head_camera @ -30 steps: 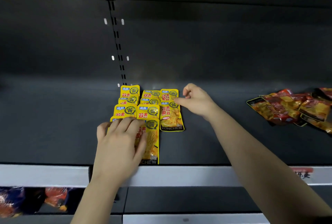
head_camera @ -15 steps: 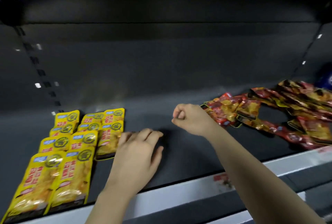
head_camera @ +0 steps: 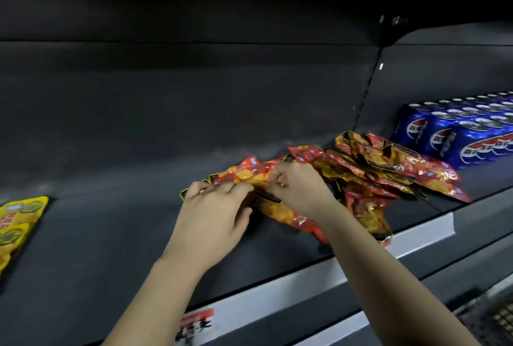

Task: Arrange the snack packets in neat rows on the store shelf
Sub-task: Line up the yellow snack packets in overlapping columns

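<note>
A loose heap of red and orange snack packets (head_camera: 369,173) lies on the dark shelf (head_camera: 111,234), right of centre. Both hands are at the heap's left end. My left hand (head_camera: 213,215) has its fingers curled over the near edge of a red packet (head_camera: 249,172). My right hand (head_camera: 297,187) pinches the same end of the heap from the right. Which packets each hand holds is partly hidden by the fingers. Yellow snack packets (head_camera: 19,223) lie in rows at the far left edge, mostly cut off.
A block of blue cola cans (head_camera: 458,134) stands at the right, just behind the heap. A white price rail (head_camera: 305,276) with a red label (head_camera: 197,320) runs along the shelf's front edge. A lower shelf shows at bottom right.
The view has swung right, away from the yellow rows. Both hands have moved right from the yellow packets to the red heap and taken hold of packets there.
</note>
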Motion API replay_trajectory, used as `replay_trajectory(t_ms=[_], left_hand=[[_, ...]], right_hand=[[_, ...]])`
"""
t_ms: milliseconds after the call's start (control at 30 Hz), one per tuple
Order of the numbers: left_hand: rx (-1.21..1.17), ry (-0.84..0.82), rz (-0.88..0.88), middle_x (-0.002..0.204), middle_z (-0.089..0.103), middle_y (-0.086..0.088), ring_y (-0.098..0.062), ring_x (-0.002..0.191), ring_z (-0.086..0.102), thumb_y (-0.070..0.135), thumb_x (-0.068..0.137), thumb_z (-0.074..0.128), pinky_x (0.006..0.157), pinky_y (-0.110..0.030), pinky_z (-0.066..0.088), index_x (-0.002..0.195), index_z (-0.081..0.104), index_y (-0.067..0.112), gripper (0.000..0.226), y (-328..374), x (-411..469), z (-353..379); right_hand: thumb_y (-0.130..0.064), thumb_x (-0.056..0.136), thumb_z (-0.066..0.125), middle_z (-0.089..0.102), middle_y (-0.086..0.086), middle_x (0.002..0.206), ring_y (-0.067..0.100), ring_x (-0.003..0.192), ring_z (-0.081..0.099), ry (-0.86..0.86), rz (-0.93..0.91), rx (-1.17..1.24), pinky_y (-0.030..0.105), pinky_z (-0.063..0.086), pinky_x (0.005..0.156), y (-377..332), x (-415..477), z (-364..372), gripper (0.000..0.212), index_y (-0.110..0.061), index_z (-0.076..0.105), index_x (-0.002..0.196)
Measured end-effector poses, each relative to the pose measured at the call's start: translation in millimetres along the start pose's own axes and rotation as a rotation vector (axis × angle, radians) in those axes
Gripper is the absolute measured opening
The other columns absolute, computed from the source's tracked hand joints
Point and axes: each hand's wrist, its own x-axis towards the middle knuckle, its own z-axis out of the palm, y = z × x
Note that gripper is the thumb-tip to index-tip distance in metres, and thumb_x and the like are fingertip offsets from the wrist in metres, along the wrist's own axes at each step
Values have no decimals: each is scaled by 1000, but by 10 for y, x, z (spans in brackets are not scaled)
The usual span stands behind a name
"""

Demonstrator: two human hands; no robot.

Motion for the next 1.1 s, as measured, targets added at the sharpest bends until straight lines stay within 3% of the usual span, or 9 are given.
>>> replay_trajectory(t_ms=[133, 267, 500, 767, 933, 1100], left_hand=[[21, -7, -14, 82, 71, 8, -18, 69, 67, 35, 73, 58, 73, -36, 51, 100, 67, 29, 30, 308, 269, 98], [8, -15, 7, 88, 70, 6, -21, 75, 66, 35, 77, 55, 78, -38, 47, 103, 64, 27, 28, 570, 582, 205], [4, -56, 35, 114, 61, 10, -17, 104, 59, 38, 94, 46, 95, -34, 32, 124, 52, 30, 31, 880, 1111, 439], [-13, -103, -50, 119, 59, 11, -16, 107, 58, 36, 94, 48, 99, -32, 28, 128, 51, 32, 35, 775, 1053, 707], [-66, -83, -86, 119, 61, 9, -18, 106, 59, 36, 93, 49, 98, -35, 30, 127, 54, 31, 34, 726, 1032, 715], [-111, -66, -95, 115, 62, 9, -17, 104, 60, 35, 92, 52, 96, -34, 30, 124, 57, 30, 33, 669, 1026, 705]], right_hand=[[-17, 84, 61, 71, 1, 88, 21, 85, 66, 33, 49, -63, 36, 56, 75, 459, 19, -227, 12, -21, 72, 89], [-20, 85, 64, 72, 2, 94, 22, 92, 66, 77, 95, -98, 35, 55, 77, 864, 35, -427, 16, -17, 73, 98], [-21, 87, 67, 72, 4, 107, 23, 97, 68, 50, 82, -145, 38, 57, 83, 1233, 70, -510, 28, -16, 70, 114], [-17, 85, 69, 61, 6, 107, 31, 89, 65, 44, -23, -453, 33, 49, 67, 1213, 204, -397, 29, -16, 52, 109], [-19, 91, 64, 57, 5, 112, 30, 85, 66, 42, -42, -478, 30, 47, 63, 1262, 193, -355, 7, -13, 66, 95], [-14, 90, 59, 55, 1, 107, 24, 77, 64, 115, -123, -327, 30, 49, 63, 1236, 181, -382, 12, -13, 69, 83]])
